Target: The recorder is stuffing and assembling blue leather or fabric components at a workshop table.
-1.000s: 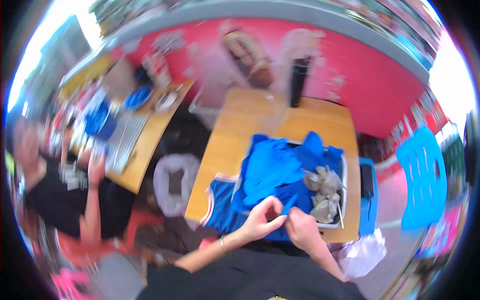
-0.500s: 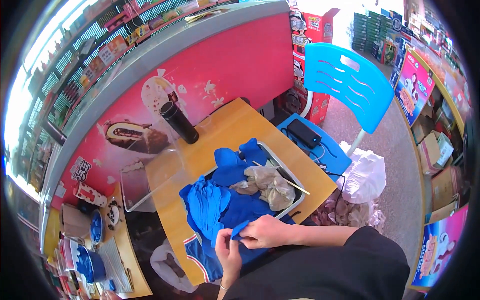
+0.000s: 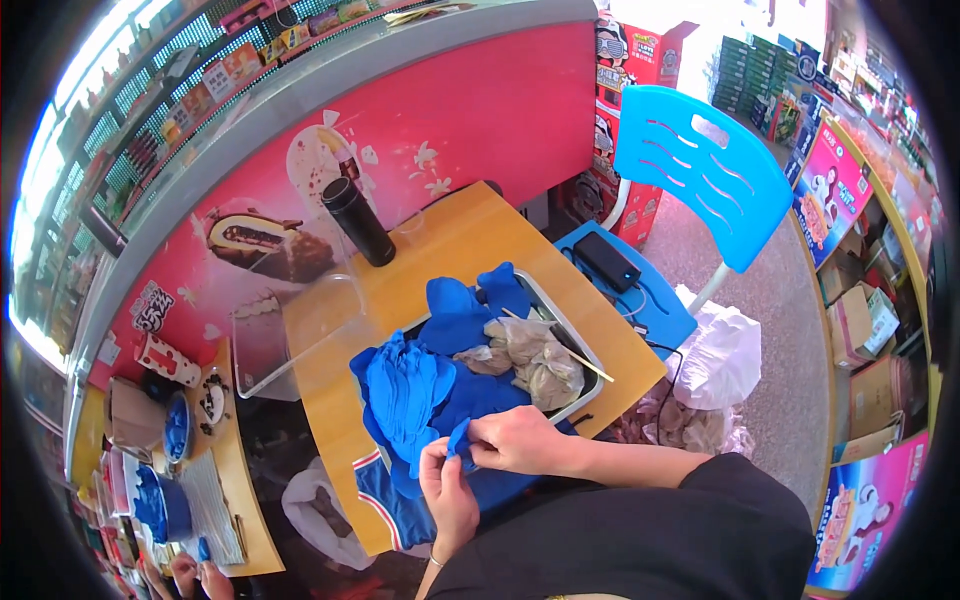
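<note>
Between my left hand (image 3: pixel 450 492) and my right hand (image 3: pixel 520 440) is a small blue fabric piece (image 3: pixel 458 439), pinched by the fingers of both. Just beyond them, a pile of blue fabric pieces (image 3: pixel 407 385) covers much of a metal-rimmed tray (image 3: pixel 596 360). The near-left pieces are fanned into a stack. Clear plastic bags (image 3: pixel 545 365) with brownish contents lie on the tray's right part, and a thin pale stick (image 3: pixel 585 363) rests by them. A dark blue cloth with striped edging (image 3: pixel 377 490) hangs over the near table edge.
A black bottle (image 3: pixel 358 222) stands on the wooden table (image 3: pixel 470 225) by the pink counter (image 3: pixel 480 110). A blue chair (image 3: pixel 700 170) at right holds a black power bank (image 3: pixel 607 262). White bags (image 3: pixel 715 350) sit on the floor. At lower left, another person's hands (image 3: pixel 198 575) work near a blue tub (image 3: pixel 175 508).
The view has shifted slightly. My hands still pinch the blue piece, which now stands more upright between my fingers. Another person's hands have come further into view at lower left.
</note>
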The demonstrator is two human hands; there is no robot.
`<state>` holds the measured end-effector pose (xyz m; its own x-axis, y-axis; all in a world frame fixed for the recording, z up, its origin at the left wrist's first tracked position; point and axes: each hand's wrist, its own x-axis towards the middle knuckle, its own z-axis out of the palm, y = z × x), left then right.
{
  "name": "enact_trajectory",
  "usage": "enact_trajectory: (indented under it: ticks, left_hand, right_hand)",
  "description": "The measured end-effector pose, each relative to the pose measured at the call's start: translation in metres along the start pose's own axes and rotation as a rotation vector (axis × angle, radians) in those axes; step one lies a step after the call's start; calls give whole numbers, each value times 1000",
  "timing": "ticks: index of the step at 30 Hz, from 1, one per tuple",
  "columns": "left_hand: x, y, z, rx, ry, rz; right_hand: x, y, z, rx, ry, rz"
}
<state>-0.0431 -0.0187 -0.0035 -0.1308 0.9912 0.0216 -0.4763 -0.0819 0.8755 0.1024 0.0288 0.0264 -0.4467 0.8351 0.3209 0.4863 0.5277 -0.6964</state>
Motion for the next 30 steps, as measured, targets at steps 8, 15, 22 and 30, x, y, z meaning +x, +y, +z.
enact_trajectory:
  ticks: [8, 15, 22, 30]
  left_hand:
    - [2, 12, 1, -1, -169, -218]
    - [-6, 14, -10, -6, -305, -280]
    - [0, 8, -9, -24, -204, -202]
    - [-3, -9, -13, 393, -107, 39]
  right_hand:
    - [-4, -1, -11, -65, 55, 1]
    - [-7, -8, -6, -26, -69, -26]
    - [0, -11, -13, -45, -83, -39]
    - [-7, -7, -6, 43, -84, 45]
